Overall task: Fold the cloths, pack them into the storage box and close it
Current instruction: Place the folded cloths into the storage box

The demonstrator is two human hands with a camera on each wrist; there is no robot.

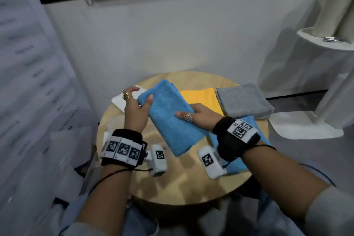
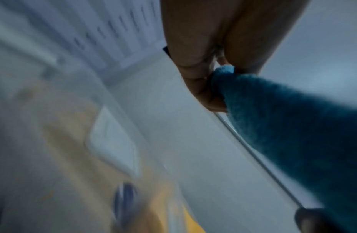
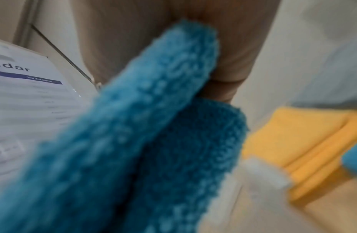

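Fold half-done: left hand (image 1: pixel 136 106) and right hand (image 1: pixel 199 116) both grip blue cloth (image 1: pixel 168 117) above table (image 1: pixel 191 184); grey cloth (image 1: pixel 244 100) folded far right, yellow cloth (image 1: pixel 201 97) waiting, nothing packed.

A fluffy blue cloth (image 1: pixel 168 115), folded into a long rectangle, is held up over the round table, running from far left to near right. To its right, on the far side of the table, a folded yellow cloth (image 1: pixel 203 97) lies flat, with a folded grey cloth (image 1: pixel 243 99) just beside it further right. Another blue cloth (image 1: pixel 235 163) lies on the near right, and a white tray-like piece (image 1: pixel 119 100), perhaps the storage box's lid, sits far left.
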